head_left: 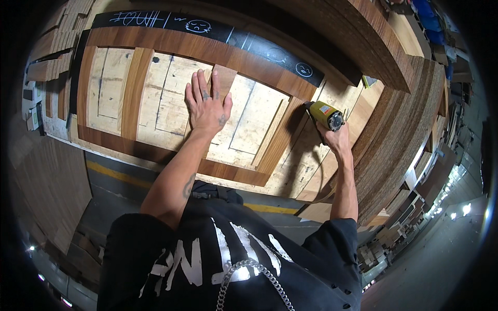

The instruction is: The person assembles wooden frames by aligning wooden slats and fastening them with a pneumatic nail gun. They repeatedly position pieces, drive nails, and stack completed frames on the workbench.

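A brown wooden frame (pixel 176 43) with several crosspieces lies flat on a pale, marked worktop (pixel 246 111). My left hand (pixel 209 109) rests palm down, fingers outstretched, over the frame's middle crosspiece (pixel 224 83). At the frame's right end, my right hand (pixel 338 139) is wrapped round the handle of a yellow-green nail gun (pixel 322 113). The tool's dark nose points left and sits at the frame's upper right corner; whether it touches the wood I cannot tell. A dark hose (pixel 321 168) hangs below the grip.
A black strip with chalk drawings (pixel 259 49) runs along the frame's far edge. Thick boards (pixel 371 36) rise behind it. Stacked particleboard sheets (pixel 402 129) crowd the right side. More cut boards (pixel 52 49) are piled at far left. A yellow floor line (pixel 116 173) passes below the worktop.
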Available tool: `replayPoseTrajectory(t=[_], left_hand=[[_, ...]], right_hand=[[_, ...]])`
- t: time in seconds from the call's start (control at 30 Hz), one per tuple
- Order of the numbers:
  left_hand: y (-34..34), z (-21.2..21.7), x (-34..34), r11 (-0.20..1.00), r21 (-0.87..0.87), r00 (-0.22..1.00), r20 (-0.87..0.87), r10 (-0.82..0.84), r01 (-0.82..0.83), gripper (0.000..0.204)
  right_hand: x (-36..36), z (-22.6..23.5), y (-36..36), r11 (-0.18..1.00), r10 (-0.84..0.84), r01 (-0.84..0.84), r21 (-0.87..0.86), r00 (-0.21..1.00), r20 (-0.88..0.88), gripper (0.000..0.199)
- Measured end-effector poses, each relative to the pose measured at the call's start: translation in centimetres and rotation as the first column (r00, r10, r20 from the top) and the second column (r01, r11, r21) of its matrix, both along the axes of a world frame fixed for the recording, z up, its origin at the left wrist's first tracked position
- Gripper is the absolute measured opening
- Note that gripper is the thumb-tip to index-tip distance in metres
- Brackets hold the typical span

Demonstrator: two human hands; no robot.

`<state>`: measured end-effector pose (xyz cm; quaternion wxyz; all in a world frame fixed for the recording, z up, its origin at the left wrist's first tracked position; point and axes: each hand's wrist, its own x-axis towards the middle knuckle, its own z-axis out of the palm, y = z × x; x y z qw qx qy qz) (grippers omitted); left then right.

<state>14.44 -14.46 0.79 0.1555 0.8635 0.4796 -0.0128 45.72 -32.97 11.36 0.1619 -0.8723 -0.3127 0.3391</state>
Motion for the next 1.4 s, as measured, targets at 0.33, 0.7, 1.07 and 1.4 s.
replayPoseTrajectory(t=[0.33, 0.7, 1.07, 1.4], left_hand=[[0.0, 0.1, 0.0, 0.998, 0.062, 1.0, 0.0, 0.001, -0.001, 0.077], [-0.1, 0.2, -0.2, 0.997, 0.083, 0.999, 0.035, -0.001, -0.002, 0.077], [-0.4, -0.6, -0.3, 0.99, 0.141, 0.998, 0.059, 0.008, -0.017, 0.076], [-0.4, -1.3, -0.1, 0.982, 0.189, 0.994, 0.113, -0.012, -0.01, 0.074]], right_hand=[[-1.5, 1.1, 2.6, 0.985, 0.149, -0.142, -0.103, 0.986, 0.069, 0.035], [-2.3, 0.9, 2.7, 0.975, 0.183, -0.167, -0.146, 0.978, 0.097, 0.037], [-13.3, 4.2, -12.1, 0.991, 0.007, -0.019, -0.135, 0.996, -0.088, 0.032], [-19.7, 1.7, -19.6, 0.99, 0.079, -0.087, -0.112, 0.994, -0.078, 0.037]])
